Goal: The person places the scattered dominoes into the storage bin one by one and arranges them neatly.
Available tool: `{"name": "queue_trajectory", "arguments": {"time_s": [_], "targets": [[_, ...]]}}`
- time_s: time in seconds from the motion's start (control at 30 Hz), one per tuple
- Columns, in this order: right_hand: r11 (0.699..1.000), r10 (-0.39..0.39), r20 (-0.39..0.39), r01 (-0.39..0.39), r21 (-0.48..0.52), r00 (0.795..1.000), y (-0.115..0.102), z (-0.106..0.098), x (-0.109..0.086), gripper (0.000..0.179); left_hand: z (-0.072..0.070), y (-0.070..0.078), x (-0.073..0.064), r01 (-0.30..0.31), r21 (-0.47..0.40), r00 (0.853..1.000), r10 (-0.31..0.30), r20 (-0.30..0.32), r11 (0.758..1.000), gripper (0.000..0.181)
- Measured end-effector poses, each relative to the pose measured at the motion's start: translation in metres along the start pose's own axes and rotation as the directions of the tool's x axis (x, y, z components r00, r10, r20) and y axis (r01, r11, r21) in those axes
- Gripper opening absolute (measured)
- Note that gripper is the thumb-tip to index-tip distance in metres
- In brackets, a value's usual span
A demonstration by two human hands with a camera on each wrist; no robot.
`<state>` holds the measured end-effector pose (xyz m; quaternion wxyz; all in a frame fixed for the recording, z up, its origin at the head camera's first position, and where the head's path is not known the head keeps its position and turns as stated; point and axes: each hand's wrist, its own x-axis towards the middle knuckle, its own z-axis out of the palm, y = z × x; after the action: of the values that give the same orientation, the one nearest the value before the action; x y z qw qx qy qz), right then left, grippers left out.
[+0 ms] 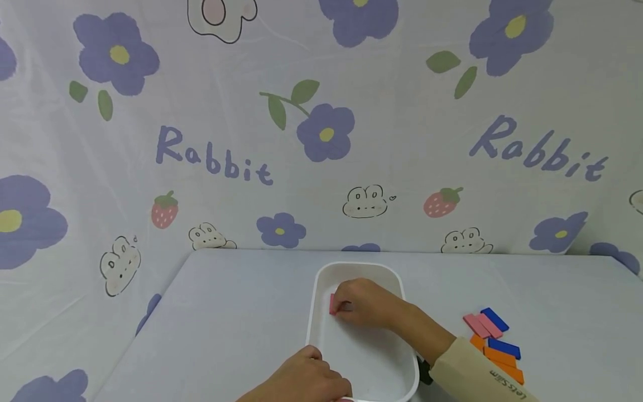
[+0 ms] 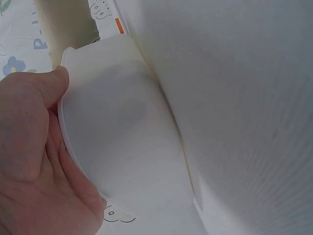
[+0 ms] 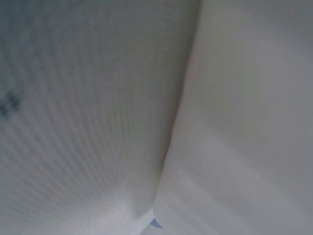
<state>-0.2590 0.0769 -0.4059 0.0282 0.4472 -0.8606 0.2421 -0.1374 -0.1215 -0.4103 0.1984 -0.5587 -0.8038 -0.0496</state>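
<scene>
Pink block could topple
Right hand's grip pinches it; left hand holds the tray, where a tug might jolt it.

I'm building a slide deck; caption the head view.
The right hand holds a pink rectangular block inside a white round-cornered tray, its near end gripped by the left hand.

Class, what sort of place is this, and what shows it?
Probably an indoor tabletop activity space: a rabbit-and-flower printed backdrop hangs behind a pale table, where a white tray sits beside loose coloured blocks.
</scene>
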Motion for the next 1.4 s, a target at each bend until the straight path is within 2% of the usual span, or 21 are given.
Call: {"name": "queue_trajectory", "arguments": {"time_s": [0.63, 0.73, 0.9, 1.13, 1.27, 1.4], "targets": [[0.998, -0.069, 0.004, 0.069, -0.001, 0.998, 0.001, 0.001, 0.003, 0.007, 0.001, 0.000, -0.001, -0.011, 0.028, 1.000, 0.011, -0.019, 1.000, 0.022], [0.997, -0.074, 0.003, 0.074, 0.000, 0.997, 0.001, -0.001, 0.002, 0.008, 0.000, 0.000, 0.000, 0.007, 0.006, 1.000, -0.007, 0.014, 1.000, 0.021], [0.997, -0.069, 0.000, 0.069, 0.030, 0.998, 0.000, -0.004, 0.000, 0.010, -0.002, 0.000, 0.001, 0.036, -0.025, 0.994, -0.034, 0.106, 0.999, 0.015], [0.996, -0.064, -0.028, 0.065, 0.053, 0.998, 0.000, -0.015, -0.012, 0.013, -0.002, 0.000, 0.002, 0.047, -0.030, 0.989, -0.043, 0.139, 0.998, 0.012], [0.997, -0.030, -0.031, 0.032, 0.064, 0.999, -0.002, -0.024, -0.022, 0.014, -0.002, 0.000, 0.003, 0.080, -0.077, 0.981, -0.065, 0.180, 0.994, 0.012], [0.997, -0.066, -0.098, 0.071, 0.043, 0.993, 0.000, -0.031, -0.035, 0.017, -0.004, 0.000, 0.004, 0.122, -0.122, 0.968, -0.091, 0.234, 0.985, 0.014]]}}
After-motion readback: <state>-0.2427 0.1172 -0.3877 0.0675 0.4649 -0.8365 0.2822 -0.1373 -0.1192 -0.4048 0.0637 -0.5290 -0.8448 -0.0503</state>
